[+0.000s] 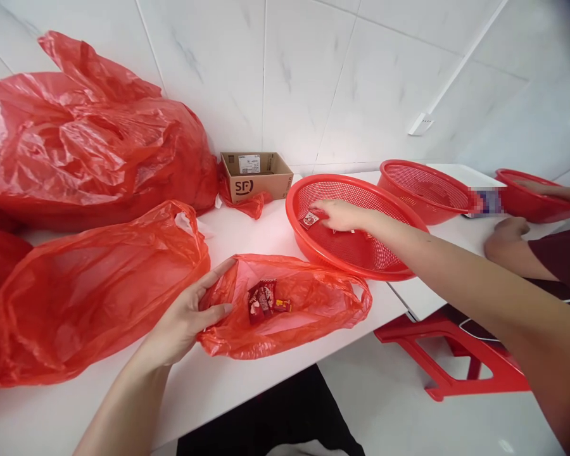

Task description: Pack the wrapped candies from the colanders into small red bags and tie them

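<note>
Red snack packets (262, 300) lie in a small heap inside a red plastic carrier bag (308, 323) on the white table (232, 231). The left hand (183, 323) grips the bag's rim between thumb and fingers, holding its mouth spread. The right hand (342, 215) reaches into a red mesh basket (292, 206), its fingers lying together on or just beside 1 more small packet (310, 220); whether they clamp it, I cannot tell. 2 more red mesh baskets (422, 190) (534, 196) stand further along the table, and a co-worker's hand (503, 237) rests near a pixelated object (487, 201), while that person's other hand (544, 190) reaches over the farthest basket. 2 bulging red plastic bags (95, 139) (90, 297) fill the left side, beside an SF cardboard box (256, 177). A red stool (449, 361) stands below.
</note>
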`<state>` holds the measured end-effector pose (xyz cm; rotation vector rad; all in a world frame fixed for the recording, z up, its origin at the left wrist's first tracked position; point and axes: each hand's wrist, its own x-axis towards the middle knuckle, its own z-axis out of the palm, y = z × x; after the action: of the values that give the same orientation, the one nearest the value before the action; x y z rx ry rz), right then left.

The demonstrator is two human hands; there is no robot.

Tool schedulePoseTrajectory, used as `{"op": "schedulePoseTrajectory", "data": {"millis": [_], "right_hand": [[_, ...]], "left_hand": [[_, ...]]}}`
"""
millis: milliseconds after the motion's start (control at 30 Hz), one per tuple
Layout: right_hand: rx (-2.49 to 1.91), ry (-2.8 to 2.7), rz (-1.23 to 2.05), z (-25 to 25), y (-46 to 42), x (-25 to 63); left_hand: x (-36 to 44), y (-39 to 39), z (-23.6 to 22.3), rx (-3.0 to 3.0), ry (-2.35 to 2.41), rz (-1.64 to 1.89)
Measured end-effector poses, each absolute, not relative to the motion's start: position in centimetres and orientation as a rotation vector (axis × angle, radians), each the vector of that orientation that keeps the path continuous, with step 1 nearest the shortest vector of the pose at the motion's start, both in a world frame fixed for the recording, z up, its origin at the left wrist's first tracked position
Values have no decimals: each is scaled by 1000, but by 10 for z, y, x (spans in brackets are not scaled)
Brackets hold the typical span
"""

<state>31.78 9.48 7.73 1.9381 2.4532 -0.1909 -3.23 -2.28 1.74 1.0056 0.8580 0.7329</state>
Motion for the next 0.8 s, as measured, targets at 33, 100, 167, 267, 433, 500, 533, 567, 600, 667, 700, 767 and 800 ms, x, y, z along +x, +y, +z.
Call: {"op": "schedulePoseTrajectory", "data": {"millis": [33,100,167,267,433,500,533,567,600,667,700,767,800], "right_hand": [[1871,2426,-200,69,104,323],[1817,2416,-202,54,115,325],[1805,2393,-189,43,118,321],[1812,2357,-177,40,119,315],[1835,2389,-210,78,112,317],[1842,2480,-281,102,94,313],[1827,2547,-372,113,80,308],[1793,2631,-523,123,65,302],[1739,2696,-701,130,49,294],[1651,2750,-961,139,22,278],[1646,2759,-1005,139,15,273],[1749,2784,-932,133,16,273],[1846,2778,-820,128,24,279]], "left_hand": [[-32,-22,17,1003,854,737],[-33,-22,17,994,856,742],[-33,-22,17,990,860,746],[-34,-22,18,994,855,752],[-33,-23,20,965,869,772],[-33,-24,20,951,871,783],[-32,-24,19,946,868,791],[-32,-24,18,942,866,796],[-32,-24,18,943,864,800],[-33,-24,16,951,868,796],[-33,-24,16,958,870,791],[-33,-24,15,968,871,786],[-33,-24,15,970,870,787]]}}
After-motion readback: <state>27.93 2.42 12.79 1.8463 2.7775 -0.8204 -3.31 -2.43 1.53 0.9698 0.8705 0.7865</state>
